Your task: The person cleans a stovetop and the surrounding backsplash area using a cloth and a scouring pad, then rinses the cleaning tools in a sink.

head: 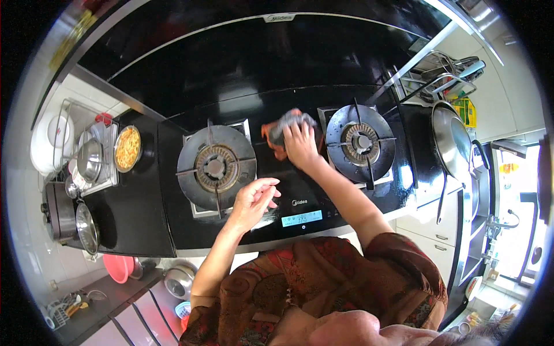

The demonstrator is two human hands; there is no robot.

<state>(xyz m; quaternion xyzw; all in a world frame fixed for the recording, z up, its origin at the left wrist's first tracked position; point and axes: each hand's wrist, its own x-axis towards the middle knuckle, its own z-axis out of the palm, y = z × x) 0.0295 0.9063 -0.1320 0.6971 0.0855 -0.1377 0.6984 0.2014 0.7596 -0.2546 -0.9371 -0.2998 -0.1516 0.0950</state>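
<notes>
My right hand [300, 145] presses on a crumpled grey and orange cloth [277, 136] on the black glass gas hob [277, 181], between its two burners. The fingers are spread over the cloth's top. The right burner [361, 142] stands just beside this hand. My left hand [256, 201] hovers over the front of the hob with its fingers loosely bent and nothing in them, near the right front of the left burner [215, 166]. A lit display [302, 218] lies at the hob's front edge.
At the left stand a bowl of shredded yellow food [128, 149], a dish rack [113, 173] and a glass lid [87, 228]. A steel wok [452, 142] is on the right, below a rack of utensils [454, 80]. A black panel [242, 56] rises behind the hob.
</notes>
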